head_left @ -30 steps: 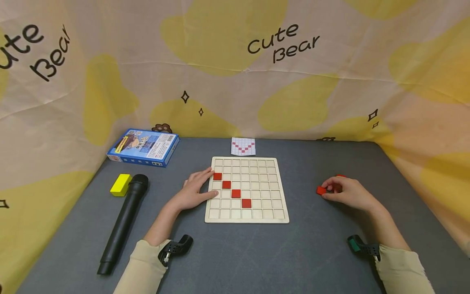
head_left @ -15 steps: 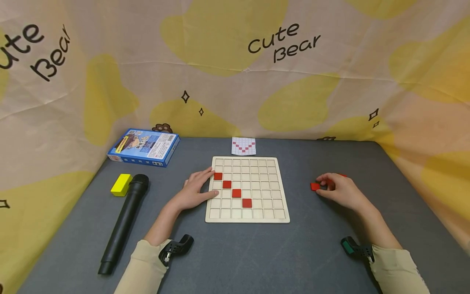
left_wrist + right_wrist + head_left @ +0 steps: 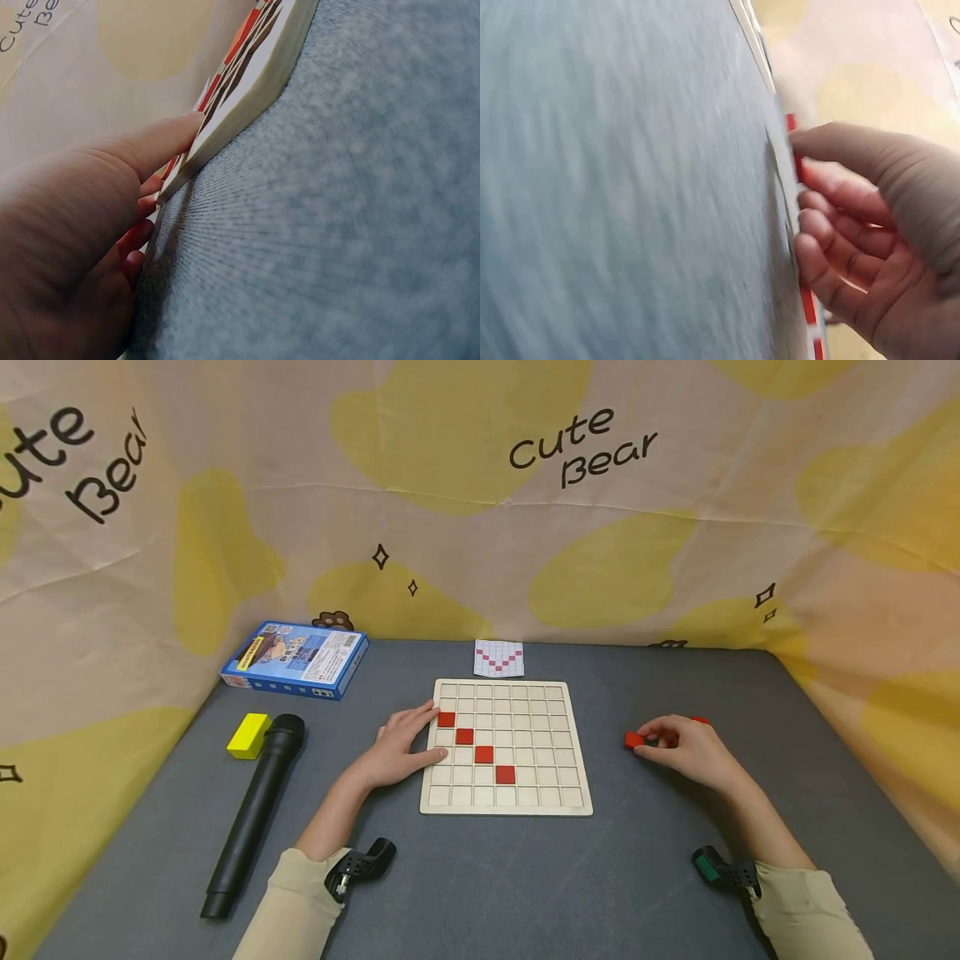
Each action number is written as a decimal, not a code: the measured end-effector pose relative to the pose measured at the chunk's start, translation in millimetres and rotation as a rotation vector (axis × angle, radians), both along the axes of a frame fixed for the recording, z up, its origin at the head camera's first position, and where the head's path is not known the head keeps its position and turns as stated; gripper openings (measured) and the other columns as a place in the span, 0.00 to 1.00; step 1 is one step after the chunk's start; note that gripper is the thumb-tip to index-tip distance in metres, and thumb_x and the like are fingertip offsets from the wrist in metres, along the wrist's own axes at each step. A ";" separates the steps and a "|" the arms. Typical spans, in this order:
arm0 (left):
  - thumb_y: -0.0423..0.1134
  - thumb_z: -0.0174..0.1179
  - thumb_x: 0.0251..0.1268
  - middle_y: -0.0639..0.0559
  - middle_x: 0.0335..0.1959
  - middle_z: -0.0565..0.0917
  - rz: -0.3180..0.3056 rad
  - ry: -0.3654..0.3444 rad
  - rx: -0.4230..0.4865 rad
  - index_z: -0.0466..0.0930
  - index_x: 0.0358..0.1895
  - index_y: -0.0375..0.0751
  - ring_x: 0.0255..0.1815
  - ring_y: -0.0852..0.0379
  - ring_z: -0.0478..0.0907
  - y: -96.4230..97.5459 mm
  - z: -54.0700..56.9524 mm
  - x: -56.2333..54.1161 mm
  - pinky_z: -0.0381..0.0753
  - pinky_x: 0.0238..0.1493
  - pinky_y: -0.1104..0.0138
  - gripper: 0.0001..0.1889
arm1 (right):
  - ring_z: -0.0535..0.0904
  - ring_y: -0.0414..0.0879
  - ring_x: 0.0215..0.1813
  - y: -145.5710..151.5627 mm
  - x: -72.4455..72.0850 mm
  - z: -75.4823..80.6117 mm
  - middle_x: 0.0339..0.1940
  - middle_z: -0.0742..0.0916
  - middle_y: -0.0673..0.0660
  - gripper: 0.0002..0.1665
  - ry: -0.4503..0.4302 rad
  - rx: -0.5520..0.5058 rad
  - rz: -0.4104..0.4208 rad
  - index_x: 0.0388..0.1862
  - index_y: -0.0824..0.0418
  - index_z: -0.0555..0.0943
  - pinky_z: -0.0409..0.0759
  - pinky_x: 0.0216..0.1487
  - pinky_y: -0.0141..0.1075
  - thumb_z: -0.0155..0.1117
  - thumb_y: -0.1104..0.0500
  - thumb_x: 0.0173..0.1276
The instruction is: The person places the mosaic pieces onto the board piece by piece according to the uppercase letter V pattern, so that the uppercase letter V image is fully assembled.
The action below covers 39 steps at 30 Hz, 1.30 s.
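Note:
A pale wooden grid board lies flat in the middle of the table, with several red square tiles in a diagonal line of its cells. Along the board's left edge rests my left hand, thumb and fingers spread apart. In the left wrist view, the thumb touches the board's edge. Off to the right of the board, my right hand pinches a red tile between thumb and fingers. Behind that hand, another red piece partly shows; the hand hides the rest.
A small pattern card with a pink V of squares lies behind the board. To the left are a blue box, a yellow block and a black microphone. A patterned cloth hangs behind the table.
My right hand has moved a little to the left with the red tile, showing more of the red piece behind it. The left hand and the board stay in place.

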<state>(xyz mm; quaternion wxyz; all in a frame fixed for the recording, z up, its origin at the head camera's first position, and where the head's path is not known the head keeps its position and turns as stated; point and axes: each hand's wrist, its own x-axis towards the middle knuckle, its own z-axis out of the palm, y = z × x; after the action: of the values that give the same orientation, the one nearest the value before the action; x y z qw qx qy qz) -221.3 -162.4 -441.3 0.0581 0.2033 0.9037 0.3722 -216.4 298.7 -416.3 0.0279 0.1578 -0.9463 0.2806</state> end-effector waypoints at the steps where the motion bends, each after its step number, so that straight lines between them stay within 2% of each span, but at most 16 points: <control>1: 0.49 0.63 0.66 0.44 0.78 0.53 0.000 0.001 -0.001 0.58 0.76 0.40 0.74 0.41 0.47 0.1 0.1 0.0 0.47 0.62 0.40 0.39 | 0.73 0.41 0.30 -3.8 -0.6 -0.1 0.27 0.81 0.49 0.16 -0.022 -0.024 -0.005 0.43 0.56 0.85 0.70 0.31 0.34 0.73 0.49 0.61; 8: 0.49 0.63 0.66 0.45 0.78 0.53 0.010 -0.006 -0.012 0.58 0.76 0.40 0.74 0.41 0.47 -0.2 2.0 0.7 0.47 0.63 0.40 0.39 | 0.76 0.45 0.33 -41.0 -2.4 1.6 0.29 0.82 0.50 0.18 -0.121 -0.153 0.011 0.43 0.53 0.84 0.72 0.33 0.34 0.74 0.45 0.59; 12: 0.49 0.63 0.66 0.45 0.78 0.53 0.012 -0.008 -0.013 0.58 0.76 0.40 0.75 0.41 0.47 -0.6 3.2 1.4 0.46 0.63 0.40 0.39 | 0.76 0.45 0.33 -65.0 -3.0 2.5 0.29 0.82 0.49 0.16 -0.133 -0.180 0.063 0.42 0.53 0.85 0.72 0.33 0.34 0.76 0.49 0.58; 21: 0.48 0.62 0.66 0.45 0.78 0.52 0.012 -0.012 -0.014 0.57 0.76 0.40 0.75 0.41 0.46 0.2 3.8 1.9 0.45 0.64 0.39 0.39 | 0.75 0.41 0.31 -113.0 -5.3 7.1 0.26 0.80 0.46 0.13 -0.103 -0.161 0.243 0.39 0.56 0.84 0.72 0.33 0.33 0.77 0.55 0.56; 27: 0.49 0.62 0.66 0.45 0.78 0.52 0.011 -0.012 -0.015 0.57 0.76 0.40 0.75 0.41 0.46 0.2 2.6 1.5 0.46 0.63 0.40 0.39 | 0.75 0.41 0.32 -131.7 -9.8 6.7 0.26 0.80 0.46 0.11 -0.067 -0.080 0.319 0.38 0.55 0.84 0.74 0.35 0.34 0.76 0.56 0.57; 33: 0.48 0.63 0.66 0.45 0.78 0.53 0.006 -0.012 -0.011 0.58 0.76 0.40 0.75 0.41 0.47 1.2 2.4 1.5 0.46 0.63 0.40 0.39 | 0.75 0.42 0.32 -140.2 -9.3 5.2 0.27 0.80 0.49 0.12 -0.020 -0.018 0.364 0.38 0.57 0.84 0.73 0.35 0.33 0.76 0.55 0.57; 39: 0.48 0.63 0.66 0.44 0.78 0.53 0.009 -0.014 -0.007 0.58 0.76 0.39 0.75 0.41 0.47 1.5 3.2 1.9 0.46 0.63 0.40 0.39 | 0.74 0.40 0.31 -142.4 -9.0 5.0 0.28 0.81 0.48 0.13 -0.013 -0.012 0.358 0.39 0.57 0.84 0.73 0.35 0.33 0.76 0.56 0.56</control>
<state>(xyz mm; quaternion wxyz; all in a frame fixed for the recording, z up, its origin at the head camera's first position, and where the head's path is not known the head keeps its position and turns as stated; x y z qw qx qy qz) -219.4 -160.9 -438.1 0.0633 0.1966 0.9055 0.3708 -225.4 156.3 -411.3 -0.0278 0.3216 -0.9017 0.2875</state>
